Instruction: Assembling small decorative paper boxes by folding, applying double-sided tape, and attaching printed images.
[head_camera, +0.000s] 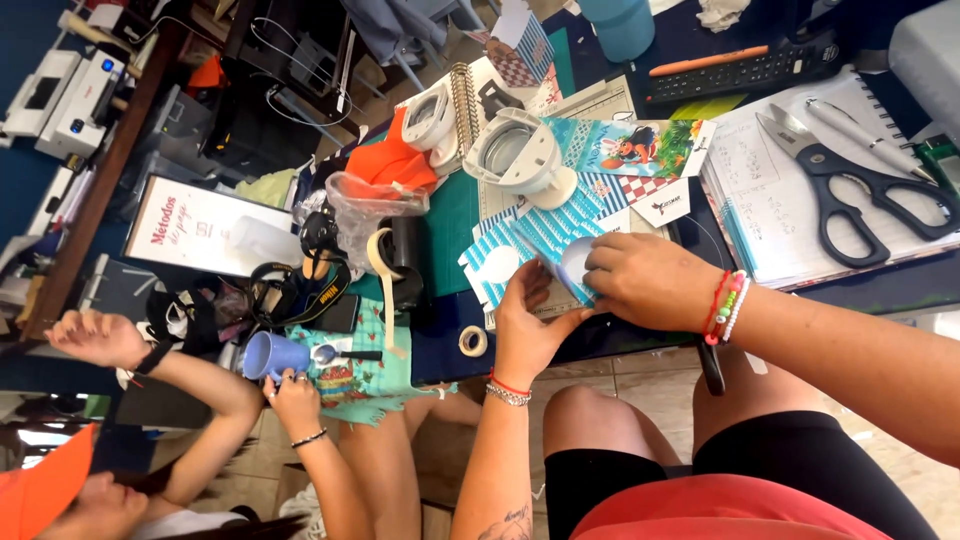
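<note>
The left hand (527, 325) presses its thumb and fingertips on the near edge of a flat, die-cut card sheet printed in turquoise and white stripes (540, 240), pinning it to the dark table (450, 340) so it cannot slide. The right hand (650, 280) lies curled just beside it, fingers pinching a pale rounded flap of the same sheet, apparently to fold or lift it against the left hand's hold. Both hands are therefore grasping the sheet, which sits directly under and between them.

Just beyond the hands stands a white plastic tape dispenser (515, 152). Further right of the right hand, black-handled steel scissors (860, 190) rest on a spiral notebook (790, 200), within easy reach. Left of the left hand lies a small roll of tape (473, 341); beyond it another person's hand (295, 390) holds a lilac mug (270, 355).
</note>
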